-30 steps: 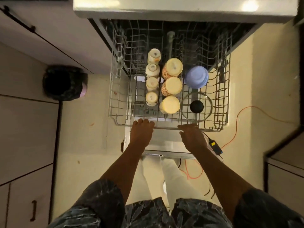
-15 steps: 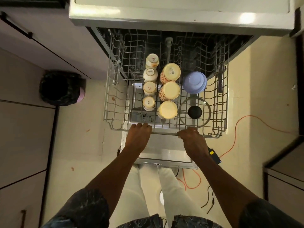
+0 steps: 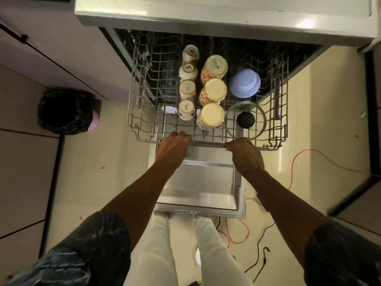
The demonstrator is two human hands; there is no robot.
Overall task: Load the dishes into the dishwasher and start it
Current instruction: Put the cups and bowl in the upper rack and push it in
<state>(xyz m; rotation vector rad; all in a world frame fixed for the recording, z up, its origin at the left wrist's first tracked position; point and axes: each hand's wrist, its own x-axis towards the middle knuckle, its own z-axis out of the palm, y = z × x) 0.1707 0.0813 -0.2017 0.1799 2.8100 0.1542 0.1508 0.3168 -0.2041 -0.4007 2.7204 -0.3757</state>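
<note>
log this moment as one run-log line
step: hands on rack | left hand: grips rack front rail | right hand: grips same rail | load: cups, blue bowl, glass lid | door: open

7 cups [image 3: 213, 115], 1 bowl [image 3: 244, 83], 1 lid [image 3: 245, 120]

The wire rack [image 3: 142, 120], half out, holds four inverted white cups [image 3: 187, 89] in a column. Three floral tumblers [image 3: 214, 90] stand at their 3 o'clock, with a lavender bowl [image 3: 244, 83] and a glass lid [image 3: 245, 120] beyond.

Single head-worn wide-angle view, steeply down and close over the dishwasher rack [image 3: 208, 143] and floor [image 3: 92, 182]
</note>
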